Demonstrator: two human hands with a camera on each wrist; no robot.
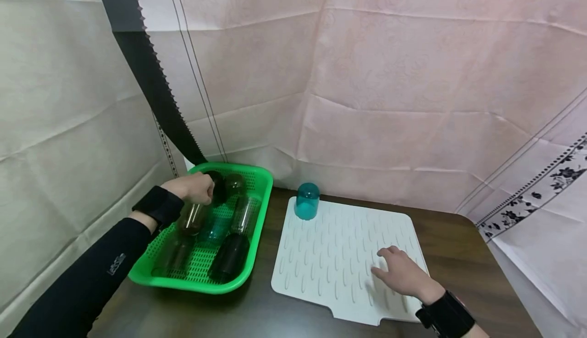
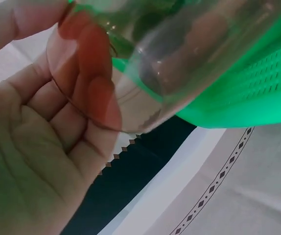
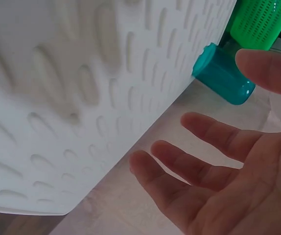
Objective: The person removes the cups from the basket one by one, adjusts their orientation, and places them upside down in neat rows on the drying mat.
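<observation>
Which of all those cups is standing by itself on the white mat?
The teal cup, upside down at the mat's far left corner. All the other cups lie in the green basket.

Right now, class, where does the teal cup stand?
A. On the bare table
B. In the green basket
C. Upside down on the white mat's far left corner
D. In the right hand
C: the teal cup stands mouth down on the far left corner of the white mat, apart from the right hand and outside the green basket.
</observation>
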